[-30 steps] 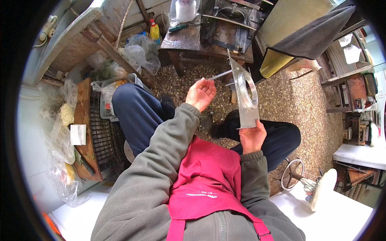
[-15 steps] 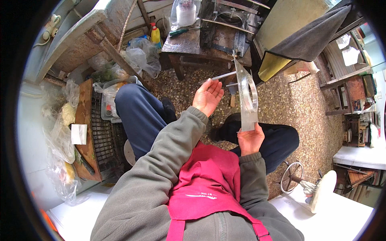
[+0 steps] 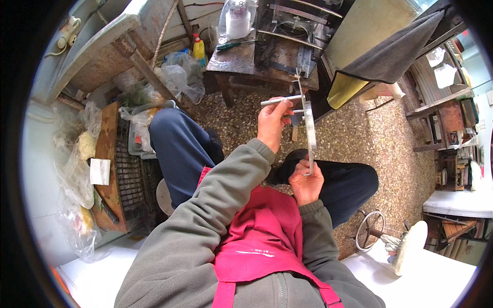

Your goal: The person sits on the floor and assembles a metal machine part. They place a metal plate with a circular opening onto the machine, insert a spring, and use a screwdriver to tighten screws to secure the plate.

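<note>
A flat silver metal plate [image 3: 310,131] stands upright before me, turned nearly edge-on. From its left face a thin metal rod [image 3: 269,102] juts out to the left. My left hand [image 3: 273,123] is closed around this rod, thumb and fingers bent about it. At the plate's lower end, my right hand [image 3: 306,180] grips the edge between thumb and fingers. A second, shorter pin [image 3: 299,111] sticks out just below the rod, close to the left fingers.
Ahead is a dark worktable [image 3: 236,60] with a green-handled tool [image 3: 228,45] and a bagged white container [image 3: 239,23]. A grey cloth [image 3: 385,56] hangs at the right. Left are a wooden board [image 3: 109,154] with a knife [image 3: 107,209] and plastic bags [image 3: 77,226]. A handwheel [image 3: 371,229] stands lower right.
My left hand has gone from open palm to closed on the rod, moving right. The plate has turned more edge-on, hiding its round hole, and my right hand has shifted slightly left and down.
</note>
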Demonstrator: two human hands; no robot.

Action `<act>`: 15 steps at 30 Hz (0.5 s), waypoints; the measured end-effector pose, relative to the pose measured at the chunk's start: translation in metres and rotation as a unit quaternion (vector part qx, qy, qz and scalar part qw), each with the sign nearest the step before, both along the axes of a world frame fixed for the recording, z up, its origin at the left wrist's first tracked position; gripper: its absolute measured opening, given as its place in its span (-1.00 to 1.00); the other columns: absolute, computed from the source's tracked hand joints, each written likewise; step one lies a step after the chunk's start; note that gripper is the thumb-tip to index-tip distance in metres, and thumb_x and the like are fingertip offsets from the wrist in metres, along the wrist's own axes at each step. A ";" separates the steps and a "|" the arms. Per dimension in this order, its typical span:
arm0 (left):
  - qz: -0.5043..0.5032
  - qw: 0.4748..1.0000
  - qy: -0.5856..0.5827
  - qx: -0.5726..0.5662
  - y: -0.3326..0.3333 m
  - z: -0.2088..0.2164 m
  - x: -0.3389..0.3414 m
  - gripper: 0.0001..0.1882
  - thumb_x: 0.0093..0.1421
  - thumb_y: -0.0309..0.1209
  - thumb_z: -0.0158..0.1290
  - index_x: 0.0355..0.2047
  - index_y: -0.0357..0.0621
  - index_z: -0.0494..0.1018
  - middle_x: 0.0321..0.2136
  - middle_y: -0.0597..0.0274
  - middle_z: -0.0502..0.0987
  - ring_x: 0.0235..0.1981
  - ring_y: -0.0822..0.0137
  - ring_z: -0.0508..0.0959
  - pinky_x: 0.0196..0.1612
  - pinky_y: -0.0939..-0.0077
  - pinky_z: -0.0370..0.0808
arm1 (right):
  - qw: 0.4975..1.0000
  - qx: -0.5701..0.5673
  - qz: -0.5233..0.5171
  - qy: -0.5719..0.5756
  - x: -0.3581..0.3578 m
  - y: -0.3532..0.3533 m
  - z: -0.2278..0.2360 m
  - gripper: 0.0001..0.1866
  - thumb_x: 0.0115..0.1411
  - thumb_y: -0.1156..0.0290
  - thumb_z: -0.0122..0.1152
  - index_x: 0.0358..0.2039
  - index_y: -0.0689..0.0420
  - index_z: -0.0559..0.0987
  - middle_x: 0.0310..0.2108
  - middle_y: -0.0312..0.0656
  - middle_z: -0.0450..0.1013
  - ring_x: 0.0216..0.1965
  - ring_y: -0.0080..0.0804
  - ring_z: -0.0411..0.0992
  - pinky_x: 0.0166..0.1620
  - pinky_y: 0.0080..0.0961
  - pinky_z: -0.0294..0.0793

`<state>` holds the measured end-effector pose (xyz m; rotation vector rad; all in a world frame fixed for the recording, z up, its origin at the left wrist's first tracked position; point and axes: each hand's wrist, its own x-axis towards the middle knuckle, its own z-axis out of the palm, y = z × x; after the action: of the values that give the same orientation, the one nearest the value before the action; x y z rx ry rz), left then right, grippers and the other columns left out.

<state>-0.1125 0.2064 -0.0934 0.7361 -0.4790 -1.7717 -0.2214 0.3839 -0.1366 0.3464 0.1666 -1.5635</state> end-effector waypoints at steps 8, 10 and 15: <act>-0.049 0.988 -0.134 -0.066 0.003 0.012 -0.003 -0.81 0.32 -0.29 0.27 -0.14 -0.09 0.61 -0.35 0.50 0.60 -0.43 0.66 0.41 -0.42 0.69 0.29 | 0.974 -0.040 0.019 -0.222 0.014 -0.003 -0.009 -0.72 0.38 0.42 0.09 -0.01 0.30 0.61 -0.39 -0.32 0.46 -0.44 -0.56 0.42 -0.18 -0.46 0.64; -0.066 0.983 -0.157 -0.062 0.003 0.011 0.002 -0.79 0.30 -0.30 0.29 -0.12 -0.09 0.61 -0.35 0.51 0.59 -0.42 0.66 0.41 -0.41 0.69 0.30 | 0.960 -0.024 0.009 -0.280 0.012 -0.003 -0.006 -0.72 0.39 0.40 0.08 -0.04 0.31 0.63 -0.41 -0.32 0.47 -0.45 -0.56 0.43 -0.18 -0.47 0.65; -0.119 0.981 -0.114 -0.105 -0.003 -0.006 0.017 -0.74 0.27 -0.39 0.31 -0.05 -0.12 0.59 -0.34 0.49 0.59 -0.42 0.63 0.46 -0.40 0.69 0.34 | 0.948 -0.033 0.010 -0.316 0.011 -0.006 0.004 -0.72 0.40 0.39 0.10 -0.06 0.30 0.64 -0.41 -0.25 0.51 -0.42 -0.51 0.51 -0.22 -0.50 0.67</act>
<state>-0.0956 0.2032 -0.0998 0.7589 -0.9273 -1.8290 -0.2102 0.3782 -0.1328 0.7692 -0.3799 -1.3624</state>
